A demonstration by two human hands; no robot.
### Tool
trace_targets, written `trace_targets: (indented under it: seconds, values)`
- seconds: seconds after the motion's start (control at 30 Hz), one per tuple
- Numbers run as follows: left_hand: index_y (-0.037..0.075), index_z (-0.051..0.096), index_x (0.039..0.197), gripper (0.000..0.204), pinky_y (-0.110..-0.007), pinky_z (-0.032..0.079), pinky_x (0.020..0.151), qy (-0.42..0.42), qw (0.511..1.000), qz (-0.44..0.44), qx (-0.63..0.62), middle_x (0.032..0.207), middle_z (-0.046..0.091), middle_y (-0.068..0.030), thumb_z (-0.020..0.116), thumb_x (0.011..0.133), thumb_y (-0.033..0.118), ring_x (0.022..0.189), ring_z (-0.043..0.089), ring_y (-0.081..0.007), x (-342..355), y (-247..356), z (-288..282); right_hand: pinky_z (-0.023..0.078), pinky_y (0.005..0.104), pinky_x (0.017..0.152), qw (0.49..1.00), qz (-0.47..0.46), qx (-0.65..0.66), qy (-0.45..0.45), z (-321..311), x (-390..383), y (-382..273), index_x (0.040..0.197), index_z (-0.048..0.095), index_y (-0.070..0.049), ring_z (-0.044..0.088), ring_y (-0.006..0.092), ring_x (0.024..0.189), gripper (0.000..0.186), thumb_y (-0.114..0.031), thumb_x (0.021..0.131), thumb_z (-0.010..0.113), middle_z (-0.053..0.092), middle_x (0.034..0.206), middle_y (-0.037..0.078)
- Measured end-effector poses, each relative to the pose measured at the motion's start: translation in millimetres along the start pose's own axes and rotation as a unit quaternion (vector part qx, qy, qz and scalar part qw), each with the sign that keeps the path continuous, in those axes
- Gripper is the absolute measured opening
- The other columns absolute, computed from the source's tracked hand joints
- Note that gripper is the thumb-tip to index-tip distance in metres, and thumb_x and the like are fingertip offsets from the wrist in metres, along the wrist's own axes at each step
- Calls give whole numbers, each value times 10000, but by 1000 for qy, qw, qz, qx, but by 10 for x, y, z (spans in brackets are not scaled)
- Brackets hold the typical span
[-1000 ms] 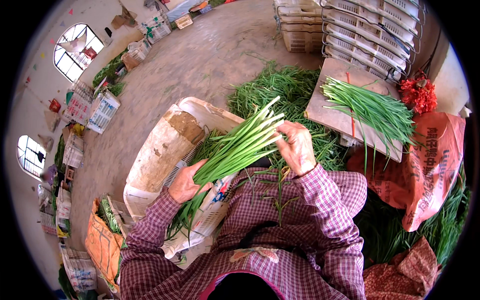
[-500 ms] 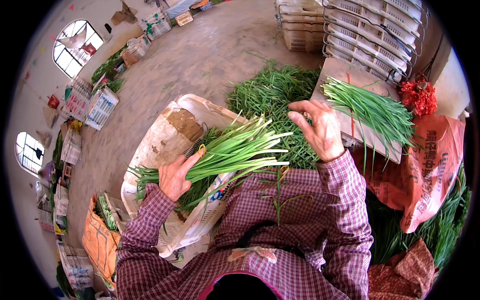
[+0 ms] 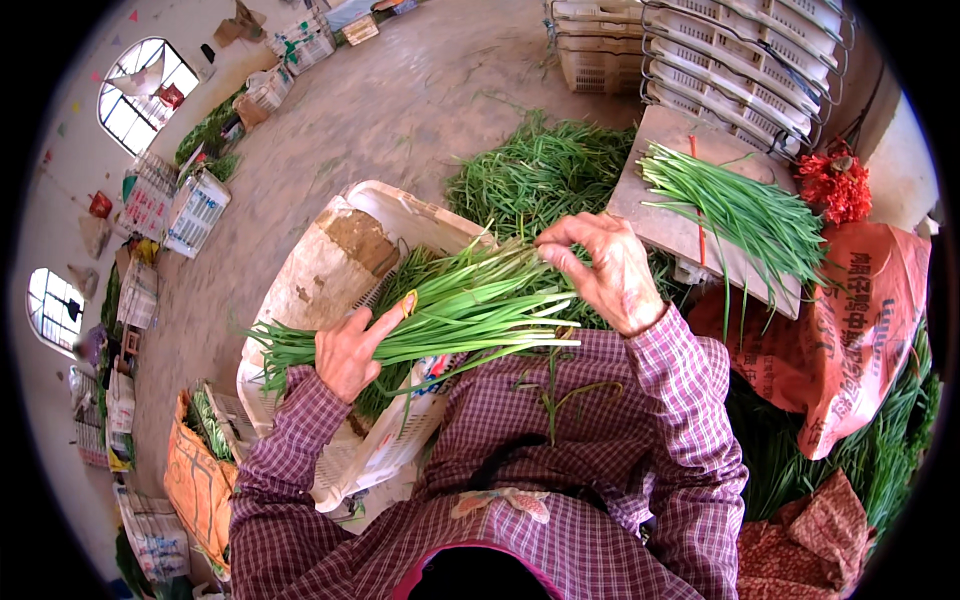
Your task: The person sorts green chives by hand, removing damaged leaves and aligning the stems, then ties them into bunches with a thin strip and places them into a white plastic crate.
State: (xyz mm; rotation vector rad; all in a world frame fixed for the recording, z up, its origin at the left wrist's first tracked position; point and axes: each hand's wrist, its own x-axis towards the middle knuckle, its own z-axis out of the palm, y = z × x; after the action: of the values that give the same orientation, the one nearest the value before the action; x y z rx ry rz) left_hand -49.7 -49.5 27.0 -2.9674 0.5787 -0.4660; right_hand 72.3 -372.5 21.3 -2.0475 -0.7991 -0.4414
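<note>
My left hand (image 3: 347, 355) is closed round a bunch of garlic chives (image 3: 465, 310), with something yellow on one finger. The bunch lies over a white plastic crate (image 3: 412, 203), pale cut ends pointing right, green leaf tips trailing left. My right hand (image 3: 605, 275) is at the upper pale ends, thumb and forefinger pinched together on thin stalks that I cannot make out singly. Loose stalks (image 3: 553, 400) lie on my checked apron. On a board (image 3: 645, 200) to the right rests another bunch of chives (image 3: 735, 205), with a red tie on the board beneath it.
A heap of loose green leaves (image 3: 530, 170) lies on the floor beyond the crate. Stacked white crates (image 3: 735, 80) stand at the far right. Red ties (image 3: 838, 185) hang beside the board, above a red sack (image 3: 850, 340) covering more chives. An orange sack (image 3: 197, 485) is at left.
My right hand has moved left and slightly down from above the stalk ends to the bunch, and its fingers have closed there. My left hand keeps its hold.
</note>
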Motion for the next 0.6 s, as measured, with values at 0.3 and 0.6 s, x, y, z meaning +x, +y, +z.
trace_targets:
  seconds: [0.3, 0.6]
  values:
    - [336, 474, 1422, 967, -414, 438, 522, -27, 999, 10, 25, 721, 399, -67, 671, 560, -56, 644, 555, -261, 68, 98, -12, 460, 383, 860, 997, -72, 39, 13, 502, -114, -295, 857, 667, -123, 611, 247, 802, 56, -166, 832, 691, 647, 847, 33]
    - [356, 472, 1422, 962, -412, 451, 528, -14, 999, 24, 42, 737, 394, -69, 673, 573, -49, 639, 538, -261, -55, -5, 37, 524, 277, 726, 838, 137, 507, 148, -325, -92, 226, 1019, 566, -40, 619, 116, 764, 140, -174, 1001, 531, 613, 829, 12]
